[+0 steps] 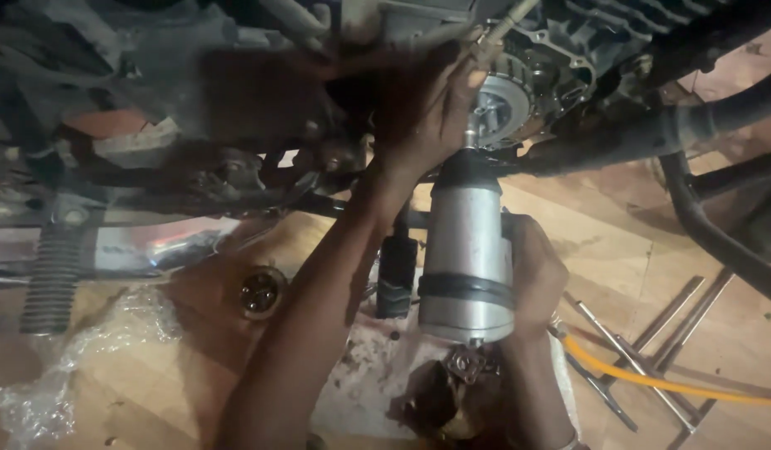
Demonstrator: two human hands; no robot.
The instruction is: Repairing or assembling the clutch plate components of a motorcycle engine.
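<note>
Our hands work under a motorcycle engine: the right hand (535, 279) wraps around a silver power tool (466, 258) pointed up at the round clutch (498, 112), while the left hand (427, 117) presses beside the tool's tip, fingers spread. Metal wrenches (652, 350) and a yellow hose (652, 379) lie on the wooden floor (585, 225) nearby.

crumpled plastic sheet (65, 375), orange hose (669, 385), metal rods (652, 350)

Open wooden floor (602, 250) lies just right of the right hand (531, 279), until loose metal rods (652, 350) and a yellow hose (652, 382). Above the left hand (427, 117), the engine (560, 50) blocks passage. Crumpled plastic (77, 350) lies far left.
</note>
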